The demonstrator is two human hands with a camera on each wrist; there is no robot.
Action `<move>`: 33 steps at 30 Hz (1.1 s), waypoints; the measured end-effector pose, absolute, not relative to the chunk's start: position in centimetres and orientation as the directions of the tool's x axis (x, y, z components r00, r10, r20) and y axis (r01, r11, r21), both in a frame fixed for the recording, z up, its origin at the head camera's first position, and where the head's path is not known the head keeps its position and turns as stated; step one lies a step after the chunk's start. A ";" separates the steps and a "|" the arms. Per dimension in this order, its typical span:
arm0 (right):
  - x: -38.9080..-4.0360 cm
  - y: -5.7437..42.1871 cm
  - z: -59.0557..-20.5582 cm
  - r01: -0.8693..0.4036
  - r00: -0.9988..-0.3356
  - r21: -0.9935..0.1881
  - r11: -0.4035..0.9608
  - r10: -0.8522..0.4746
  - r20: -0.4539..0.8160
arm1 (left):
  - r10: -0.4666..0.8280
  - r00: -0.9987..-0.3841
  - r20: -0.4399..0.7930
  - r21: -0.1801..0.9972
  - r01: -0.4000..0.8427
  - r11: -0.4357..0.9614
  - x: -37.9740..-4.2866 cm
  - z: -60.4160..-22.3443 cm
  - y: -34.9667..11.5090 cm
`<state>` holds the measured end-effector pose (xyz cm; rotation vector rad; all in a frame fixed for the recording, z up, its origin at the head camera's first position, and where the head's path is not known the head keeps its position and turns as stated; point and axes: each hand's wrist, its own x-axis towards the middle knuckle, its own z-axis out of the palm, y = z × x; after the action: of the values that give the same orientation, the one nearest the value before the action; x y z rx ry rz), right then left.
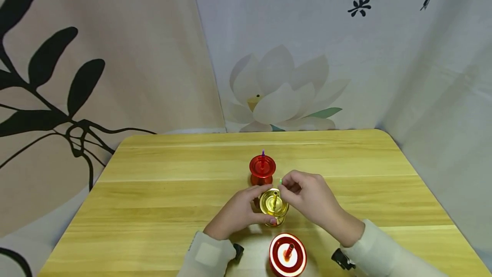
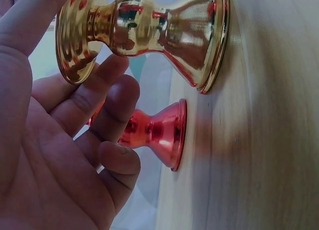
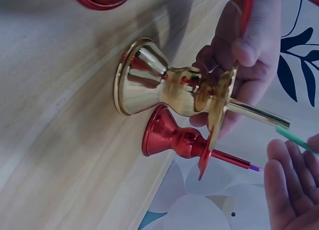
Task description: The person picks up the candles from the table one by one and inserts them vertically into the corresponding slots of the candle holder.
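A gold metal candle holder (image 1: 274,207) stands upright on the wooden table, its flared base down. My left hand (image 1: 242,208) grips its upper dish from the left, thumb near and fingers behind. From the dish rises a thin gold tube (image 3: 259,114). Between thumb and forefinger, my right hand (image 1: 307,193) pinches a thin green stick (image 3: 293,138). One end of that stick is close beside the tube's tip in the right wrist view. Just behind stands a red candle holder (image 1: 262,166) with a small purple stick (image 3: 254,168) in its tube.
Another red candle holder (image 1: 287,254) stands nearer the front edge, between my forearms, light glaring off its dish. The wooden table (image 1: 173,174) reaches back to a printed cloth backdrop (image 1: 284,54) with a lotus and dark leaves.
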<state>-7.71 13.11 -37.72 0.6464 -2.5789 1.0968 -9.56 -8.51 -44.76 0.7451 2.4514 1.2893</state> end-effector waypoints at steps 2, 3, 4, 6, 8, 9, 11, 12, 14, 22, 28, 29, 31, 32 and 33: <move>-7.8 13.1 -37.5 -0.497 -0.865 -0.608 0.619 -0.295 0.407 | 0.557 -0.830 0.000 0.823 0.317 0.471 -9.6 -44.8 -8.5; -7.8 13.2 -37.5 -0.499 -0.863 -0.606 0.620 -0.295 0.410 | 0.557 -0.831 0.001 0.823 0.317 0.472 -9.6 -44.8 -8.5; -7.8 13.2 -37.4 -0.501 -0.862 -0.603 0.621 -0.295 0.413 | 0.555 -0.832 0.000 0.822 0.317 0.474 -9.6 -44.9 -8.5; -7.8 13.1 -37.2 -0.505 -0.859 -0.599 0.621 -0.296 0.418 | 0.551 -0.834 -0.004 0.820 0.312 0.479 -9.6 -44.9 -8.4; -7.9 13.1 -37.1 -0.509 -0.856 -0.597 0.620 -0.295 0.424 | 0.548 -0.836 -0.010 0.818 0.308 0.485 -9.6 -44.9 -8.4; -7.9 13.1 -37.0 -0.511 -0.855 -0.594 0.621 -0.296 0.427 | 0.546 -0.837 -0.013 0.818 0.305 0.488 -9.6 -44.9 -8.4; -7.9 13.1 -36.9 -0.511 -0.855 -0.592 0.624 -0.295 0.427 | 0.545 -0.838 -0.020 0.817 0.301 0.493 -9.6 -44.8 -8.3; -7.9 13.1 -36.9 -0.511 -0.855 -0.590 0.625 -0.295 0.427 | 0.545 -0.838 -0.021 0.816 0.300 0.493 -9.6 -44.8 -8.3; -7.9 13.1 -36.8 -0.508 -0.856 -0.589 0.628 -0.294 0.425 | 0.545 -0.838 -0.023 0.817 0.298 0.494 -9.6 -44.7 -8.3; -7.9 12.9 -36.6 -0.505 -0.859 -0.599 0.622 -0.297 0.416 | 0.541 -0.840 -0.030 0.822 0.288 0.491 -9.6 -44.8 -8.4; -7.9 12.5 -36.5 -0.509 -0.859 -0.608 0.610 -0.306 0.411 | 0.547 -0.837 -0.026 0.830 0.287 0.478 -9.5 -44.7 -8.4; -7.9 12.5 -36.5 -0.509 -0.859 -0.607 0.611 -0.307 0.411 | 0.549 -0.835 -0.024 0.832 0.288 0.474 -9.5 -44.7 -8.4; -7.9 12.4 -36.5 -0.508 -0.859 -0.607 0.611 -0.308 0.408 | 0.553 -0.833 -0.020 0.833 0.292 0.470 -9.5 -44.7 -8.4; -7.9 12.4 -36.5 -0.508 -0.859 -0.608 0.611 -0.309 0.407 | 0.554 -0.832 -0.018 0.833 0.294 0.468 -9.5 -44.6 -8.4; -7.9 12.4 -36.5 -0.508 -0.860 -0.608 0.611 -0.311 0.406 | 0.555 -0.831 -0.016 0.833 0.296 0.468 -9.5 -44.7 -8.4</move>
<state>-7.93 12.35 -36.48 0.6694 -2.5785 1.0926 -9.54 -8.44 -44.66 0.7271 2.4345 1.2977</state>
